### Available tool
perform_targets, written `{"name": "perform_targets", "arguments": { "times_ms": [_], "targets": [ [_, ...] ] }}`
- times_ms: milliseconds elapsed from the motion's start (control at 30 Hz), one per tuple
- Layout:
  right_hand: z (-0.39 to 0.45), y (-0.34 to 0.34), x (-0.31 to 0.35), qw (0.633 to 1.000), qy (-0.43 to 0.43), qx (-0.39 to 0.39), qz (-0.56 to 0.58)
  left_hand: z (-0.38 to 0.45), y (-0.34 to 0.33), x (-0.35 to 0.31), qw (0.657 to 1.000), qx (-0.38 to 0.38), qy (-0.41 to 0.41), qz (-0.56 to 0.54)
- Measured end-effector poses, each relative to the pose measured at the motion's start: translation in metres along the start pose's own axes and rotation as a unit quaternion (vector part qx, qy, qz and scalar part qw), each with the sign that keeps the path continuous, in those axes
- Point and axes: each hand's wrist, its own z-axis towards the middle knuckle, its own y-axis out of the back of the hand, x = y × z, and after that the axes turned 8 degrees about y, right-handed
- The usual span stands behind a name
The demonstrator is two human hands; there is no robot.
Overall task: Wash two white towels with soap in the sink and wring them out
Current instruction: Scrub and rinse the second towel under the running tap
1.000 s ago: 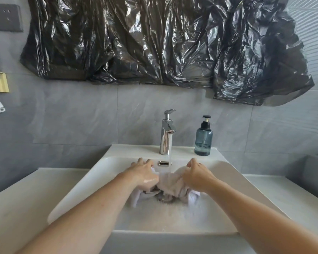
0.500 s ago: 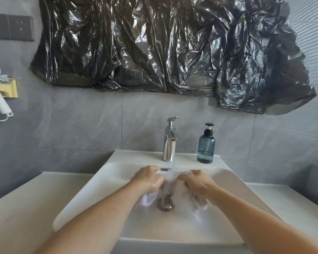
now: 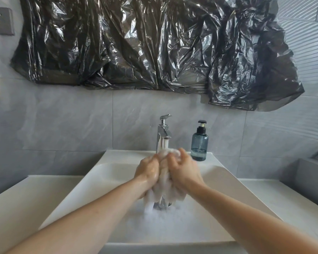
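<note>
- Foam (image 3: 165, 222) lies in the sink (image 3: 233, 191) below my hands.
- My left hand (image 3: 148, 173) and right hand (image 3: 184, 171) curl tight around the bunched white towel (image 3: 162, 187), held above the drain.
- Behind: tap (image 3: 163, 132), soap bottle (image 3: 199, 143).

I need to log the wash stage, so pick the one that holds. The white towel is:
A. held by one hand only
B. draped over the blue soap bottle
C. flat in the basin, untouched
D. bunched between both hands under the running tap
D: the left hand and right hand both grip the bunched white cloth towel under the chrome tap, whose water is running.
</note>
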Motion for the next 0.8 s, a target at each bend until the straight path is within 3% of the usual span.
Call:
{"name": "perform_targets", "arguments": {
  "times_ms": [100, 267, 400, 567, 700, 800],
  "targets": [
    [0.014, 0.007, -0.007, 0.999, -0.029, -0.029, -0.026, -0.008, -0.01, -0.002, 0.998, -0.011, -0.044, 0.044],
    [-0.008, -0.01, -0.004, 0.998, 0.049, 0.043, 0.006, 0.0, 0.005, -0.004, 0.999, 0.002, -0.039, 0.03],
    [0.011, -0.005, -0.012, 1.0, -0.009, -0.023, 0.009, -0.01, -0.004, -0.005, 0.996, -0.025, -0.062, 0.059],
    [-0.01, -0.014, -0.004, 0.997, 0.054, 0.037, 0.029, 0.0, 0.006, -0.007, 0.999, -0.022, -0.015, 0.032],
    [0.016, -0.004, -0.011, 1.0, -0.009, -0.024, 0.015, -0.009, -0.003, -0.007, 0.995, -0.029, -0.07, 0.066],
    [0.004, -0.015, -0.007, 0.999, 0.034, -0.002, 0.019, -0.003, 0.005, -0.007, 0.998, -0.03, -0.042, 0.047]
  ]
}}
